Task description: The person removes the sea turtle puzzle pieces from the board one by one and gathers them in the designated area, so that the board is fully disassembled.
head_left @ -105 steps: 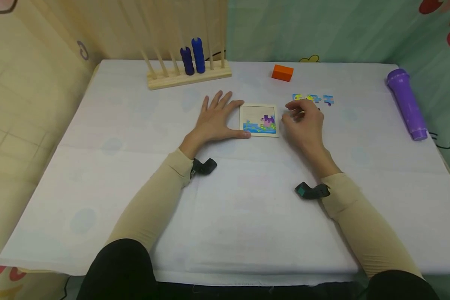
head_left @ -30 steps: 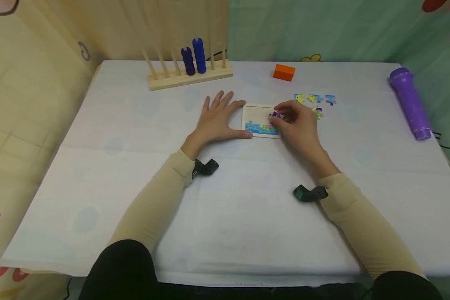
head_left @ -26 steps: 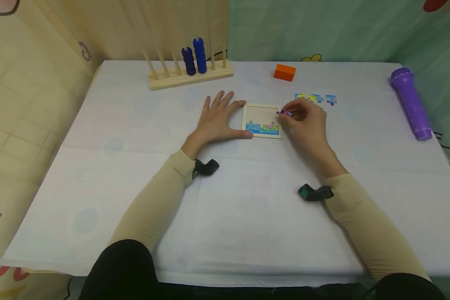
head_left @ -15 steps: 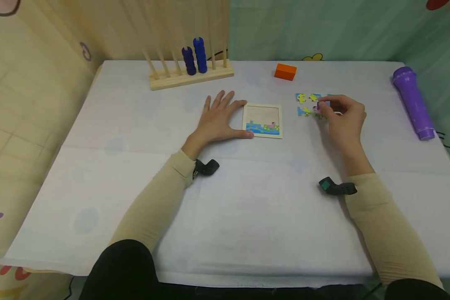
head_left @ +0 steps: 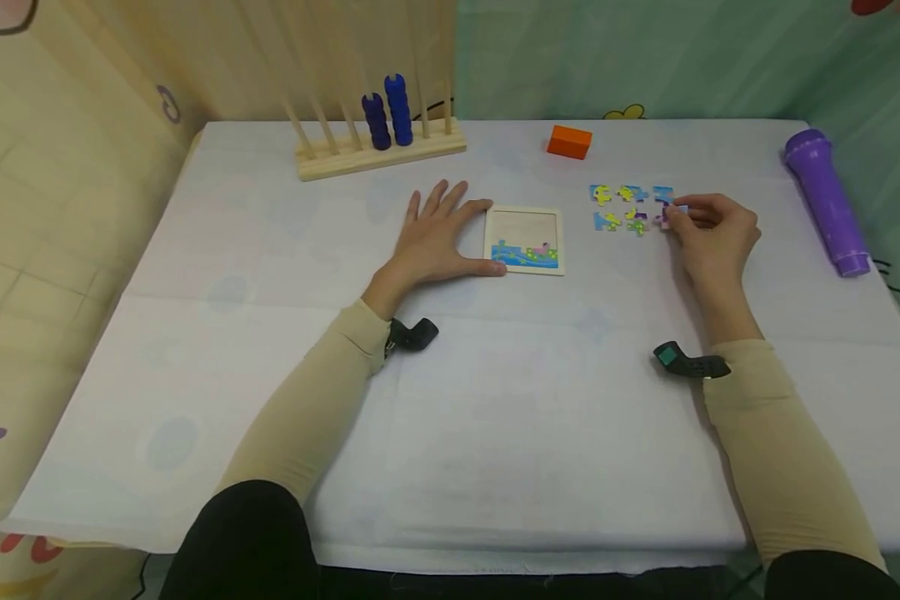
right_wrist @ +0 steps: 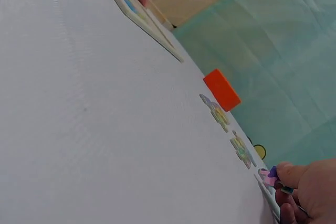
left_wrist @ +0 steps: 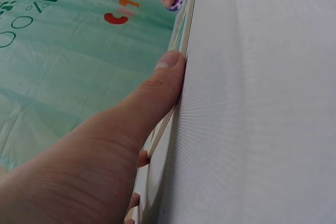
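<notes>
White-clothed table [head_left: 525, 442], backed by a beige curtain [head_left: 322, 50] on the left and a green curtain [head_left: 667, 62] on the right.

Item: puzzle frame [head_left: 525, 227], shallow, pale-rimmed, lying flat near the middle of the cloth. Its near strip carries a picture section [head_left: 525, 255] in blue, green and pink; the wider part behind it shows bare backing.

Item: loose pieces, 5, flat on the cloth to the right of the frame, in 2 rows. Far row, 3: yellow-and-blue piece [head_left: 600, 194], a similar neighbour [head_left: 633, 193], blue corner piece [head_left: 663, 192]. Near row, 2: yellow-and-blue piece with green [head_left: 607, 222], green-and-purple piece [head_left: 637, 223].

Item: purple-and-pink piece [right_wrist: 269, 178], 1, at the right-hand end of the near row. Whether it touches the cloth or sits just above cannot be settled from these angles.

Left hand [head_left: 431, 237]: fingers spread, thumb and forefinger at the frame's left corners, apparently steadying it.

Right hand [head_left: 720, 233]: thumb and fingertips pinching the purple-and-pink piece.

Condition: near strip filled; 6 pieces outside the frame, 5 lying and 1 in the fingers. By judgement, the 2 rows come to 3 apiece once that piece lies down, and the bare area remains unfilled.

Also present: wooden bead stand [head_left: 318, 169], orange block [head_left: 569, 142], purple tube [head_left: 828, 204].
</notes>
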`<state>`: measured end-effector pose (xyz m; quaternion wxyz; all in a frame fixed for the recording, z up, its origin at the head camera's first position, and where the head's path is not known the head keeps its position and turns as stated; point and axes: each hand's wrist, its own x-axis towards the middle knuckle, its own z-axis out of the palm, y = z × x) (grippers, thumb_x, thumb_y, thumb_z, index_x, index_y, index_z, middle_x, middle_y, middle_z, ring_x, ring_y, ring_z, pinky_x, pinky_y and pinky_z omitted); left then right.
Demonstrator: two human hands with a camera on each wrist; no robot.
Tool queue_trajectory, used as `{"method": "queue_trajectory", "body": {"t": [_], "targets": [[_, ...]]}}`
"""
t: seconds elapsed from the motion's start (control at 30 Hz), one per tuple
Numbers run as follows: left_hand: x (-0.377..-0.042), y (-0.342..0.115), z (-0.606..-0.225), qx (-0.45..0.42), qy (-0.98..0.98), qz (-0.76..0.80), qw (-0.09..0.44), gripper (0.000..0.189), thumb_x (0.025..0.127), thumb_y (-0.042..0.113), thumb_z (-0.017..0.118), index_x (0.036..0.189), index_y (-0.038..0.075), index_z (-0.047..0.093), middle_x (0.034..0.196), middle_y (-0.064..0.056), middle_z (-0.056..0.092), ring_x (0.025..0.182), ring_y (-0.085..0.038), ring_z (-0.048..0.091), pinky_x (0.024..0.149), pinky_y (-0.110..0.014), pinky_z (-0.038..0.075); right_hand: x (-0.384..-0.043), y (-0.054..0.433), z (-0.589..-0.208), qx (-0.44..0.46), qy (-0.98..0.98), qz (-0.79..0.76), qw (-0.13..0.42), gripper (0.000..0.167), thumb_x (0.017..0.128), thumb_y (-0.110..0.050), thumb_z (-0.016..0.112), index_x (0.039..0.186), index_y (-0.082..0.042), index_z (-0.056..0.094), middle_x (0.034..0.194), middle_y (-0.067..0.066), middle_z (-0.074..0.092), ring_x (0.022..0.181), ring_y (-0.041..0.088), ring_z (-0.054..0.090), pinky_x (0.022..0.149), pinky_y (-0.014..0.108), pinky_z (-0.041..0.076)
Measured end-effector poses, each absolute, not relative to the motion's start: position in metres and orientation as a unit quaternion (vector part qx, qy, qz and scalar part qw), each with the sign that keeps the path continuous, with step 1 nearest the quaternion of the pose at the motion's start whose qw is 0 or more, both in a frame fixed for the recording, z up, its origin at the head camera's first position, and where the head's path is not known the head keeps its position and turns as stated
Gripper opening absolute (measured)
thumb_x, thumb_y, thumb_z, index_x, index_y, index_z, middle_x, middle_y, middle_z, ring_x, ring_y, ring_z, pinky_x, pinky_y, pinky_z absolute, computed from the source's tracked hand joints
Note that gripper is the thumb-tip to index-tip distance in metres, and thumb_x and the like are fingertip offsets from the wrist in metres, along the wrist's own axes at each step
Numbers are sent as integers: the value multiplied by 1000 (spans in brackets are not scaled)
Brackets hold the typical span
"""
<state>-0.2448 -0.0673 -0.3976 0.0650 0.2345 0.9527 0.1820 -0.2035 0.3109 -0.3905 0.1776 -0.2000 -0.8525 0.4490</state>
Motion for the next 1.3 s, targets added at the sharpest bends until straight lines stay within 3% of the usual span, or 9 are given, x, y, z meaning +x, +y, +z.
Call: {"method": "queue_trajectory", "body": {"t": [0.13, 0.23, 0.37, 0.5, 0.73, 0.97, 1.3], "targets": [[-245, -66, -398, 235, 952, 184, 66, 108, 76, 84, 72, 165, 37, 33, 179, -3, 9, 166, -27, -6, 131, -54, -12, -202, 313, -392, -199, -870, 419, 170, 37, 99, -33, 74, 129, -11, 75, 83, -29, 57, 82, -9, 54, 91, 12, 35], [-245, -66, -398, 235, 952, 184, 68, 109, 76, 84, 72, 165, 37, 32, 179, -3, 8, 166, -27, -7, 131, -54, -13, -201, 311, -393, -196, -877, 406, 165, 41, 99, -33, 74, 133, -11, 72, 92, -25, 60, 87, -8, 51, 92, 14, 34], [-244, -67, -396, 233, 953, 182, 69, 109, 75, 84, 73, 165, 37, 32, 179, -3, 8, 166, -27, -7, 131, -54, -13, -199, 305, -394, -192, -890, 387, 146, 46, 99, -34, 72, 140, -14, 67, 116, -10, 65, 98, -4, 49, 88, 16, 39], [-243, -68, -394, 232, 953, 181, 72, 109, 75, 83, 73, 165, 36, 33, 179, -4, 9, 166, -28, -7, 131, -55, -13, -197, 301, -395, -185, -902, 365, 138, 48, 99, -32, 71, 143, -14, 64, 133, 4, 64, 104, -1, 47, 93, 18, 39], [-243, -67, -394, 232, 952, 183, 74, 109, 76, 83, 73, 165, 37, 33, 179, -3, 8, 166, -28, -7, 131, -55, -12, -196, 303, -398, -188, -901, 361, 153, 45, 97, -27, 69, 140, -13, 66, 128, 3, 64, 98, -3, 46, 94, 19, 37], [-243, -67, -393, 233, 953, 181, 71, 109, 75, 84, 73, 165, 37, 33, 179, -3, 8, 166, -28, -6, 131, -55, -12, -195, 287, -394, -170, -889, 368, 214, 34, 98, -22, 66, 130, -10, 72, 116, -3, 62, 101, -3, 48, 90, 16, 38], [-244, -68, -397, 236, 953, 179, 69, 112, 75, 85, 72, 167, 36, 29, 179, -3, 9, 166, -28, -6, 131, -55, -13, -194, 235, -389, -47, -898, 390, 198, 27, 99, -16, 67, 122, -5, 75, 118, 11, 72, 105, 21, 62, 88, 21, 45]]}}
